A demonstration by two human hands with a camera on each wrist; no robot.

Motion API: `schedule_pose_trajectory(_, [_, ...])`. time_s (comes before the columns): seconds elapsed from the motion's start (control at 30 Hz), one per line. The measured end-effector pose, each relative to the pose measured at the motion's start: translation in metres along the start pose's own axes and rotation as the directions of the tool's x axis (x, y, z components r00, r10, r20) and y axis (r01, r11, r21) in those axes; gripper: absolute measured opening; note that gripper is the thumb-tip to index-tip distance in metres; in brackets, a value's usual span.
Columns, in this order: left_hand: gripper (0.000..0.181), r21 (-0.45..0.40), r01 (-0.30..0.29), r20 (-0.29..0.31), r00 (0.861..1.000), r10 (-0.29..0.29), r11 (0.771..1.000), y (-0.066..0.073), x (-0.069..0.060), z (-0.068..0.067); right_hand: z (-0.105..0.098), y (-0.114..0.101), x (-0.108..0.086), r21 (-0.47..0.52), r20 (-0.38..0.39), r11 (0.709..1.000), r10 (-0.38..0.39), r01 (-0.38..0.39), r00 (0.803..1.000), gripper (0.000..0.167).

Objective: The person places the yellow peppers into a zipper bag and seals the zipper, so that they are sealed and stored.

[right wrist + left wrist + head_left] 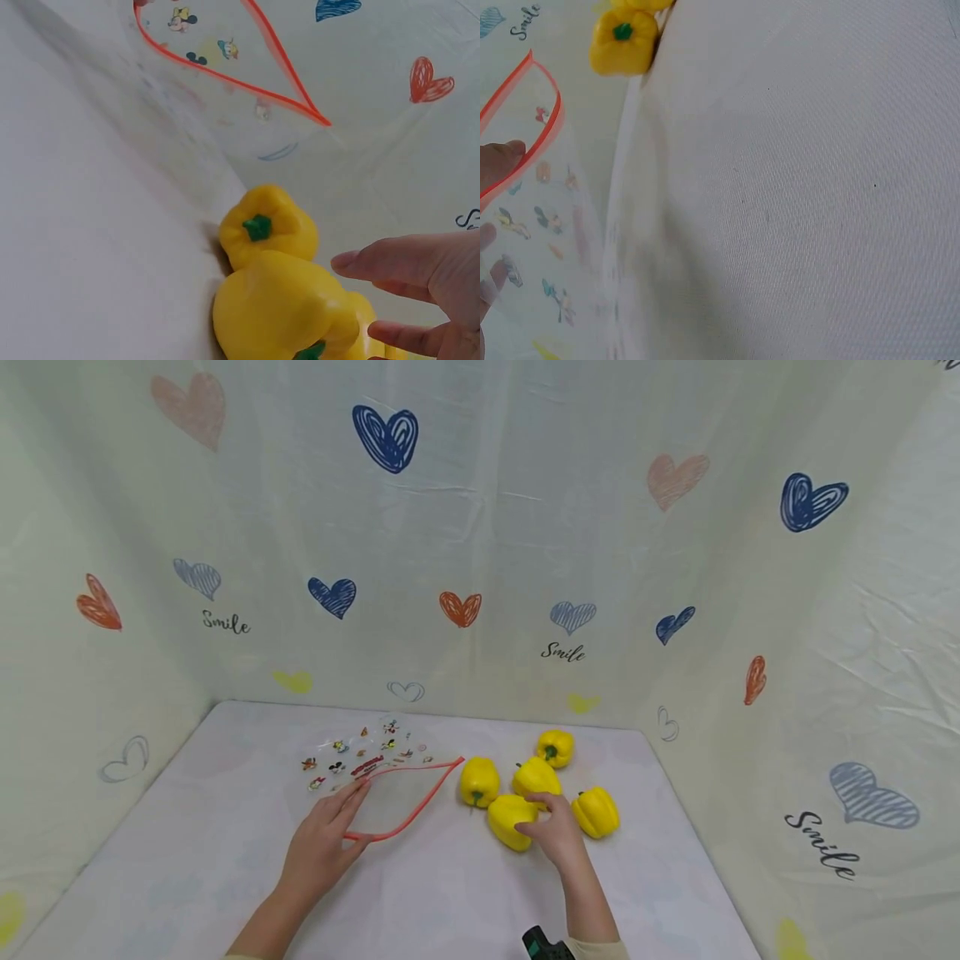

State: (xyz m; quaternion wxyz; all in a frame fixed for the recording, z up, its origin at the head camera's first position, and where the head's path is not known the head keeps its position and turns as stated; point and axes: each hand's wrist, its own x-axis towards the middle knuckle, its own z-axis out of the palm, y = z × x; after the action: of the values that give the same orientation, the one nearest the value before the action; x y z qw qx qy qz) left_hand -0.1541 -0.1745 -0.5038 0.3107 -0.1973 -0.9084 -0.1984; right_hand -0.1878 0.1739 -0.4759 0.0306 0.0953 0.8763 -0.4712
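The left hand (318,839) holds a clear bag (367,766) by its red rim (412,816), with the thumb at the near edge and the fingers at the far one, so the mouth gapes wide. The right hand (557,833) has its thumb and forefinger spread around the near pepper (510,821); whether they press on its skin, I cannot tell, but it rests on the table with no full grasp around it.

Close by lie the other yellow peppers: the left pepper (479,782) just beside the bag's pointed corner, the middle pepper (536,776) behind the right hand's fingers, the right-hand pepper (596,812) a little apart, and the far pepper (556,748) at the back. (Their green stems point in different directions.)

As for progress, the bag's mouth is already parted, and that seems the only part done. I see nothing inside the bag beyond its printed cartoon figures, and all five peppers are outside it, so the handling of them looks barely begun.

Further out, the pale table (240,793) reaches a hanging curtain (420,527) printed with hearts and the word "Smile".
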Motion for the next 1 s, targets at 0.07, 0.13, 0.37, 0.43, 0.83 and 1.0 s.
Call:
schedule_pose_trajectory(0.07, [0.097, -0.003, -0.002, -0.001, 1.0, 0.002, 1.0, 0.001, 0.0, -0.001, 0.0, 0.002, 0.0, -0.003, 0.0, 1.0, 0.007, -0.007, 1.0, 0.044])
schedule_pose_trajectory(0.13, [0.096, -0.005, 0.001, 0.001, 1.0, -0.001, 1.0, 0.001, 0.0, -0.001, 0.0, 0.004, 0.001, -0.01, 0.002, 1.0, 0.013, -0.013, 1.0, 0.044])
schedule_pose_trajectory(0.37, [0.096, -0.011, 0.015, 0.014, 1.0, -0.015, 1.0, 0.001, -0.001, 0.0, 0.003, 0.012, 0.006, -0.026, 0.008, 0.999, 0.037, -0.037, 0.999, 0.043])
schedule_pose_trajectory(0.43, [0.096, -0.012, 0.015, 0.009, 1.0, -0.015, 1.0, 0.0, -0.001, 0.001, 0.005, 0.014, 0.008, -0.023, 0.009, 0.999, 0.039, -0.039, 0.999, 0.043])
schedule_pose_trajectory(0.83, [0.094, -0.016, 0.003, -0.016, 1.0, -0.003, 1.0, 0.002, -0.001, 0.001, 0.01, 0.019, 0.013, -0.031, 0.016, 0.999, 0.038, -0.037, 0.999, 0.047])
schedule_pose_trajectory(1.0, [0.094, -0.021, 0.007, -0.012, 1.0, -0.007, 1.0, 0.002, -0.001, 0.001, 0.012, 0.021, 0.013, -0.008, 0.014, 0.998, 0.059, -0.059, 0.998, 0.046])
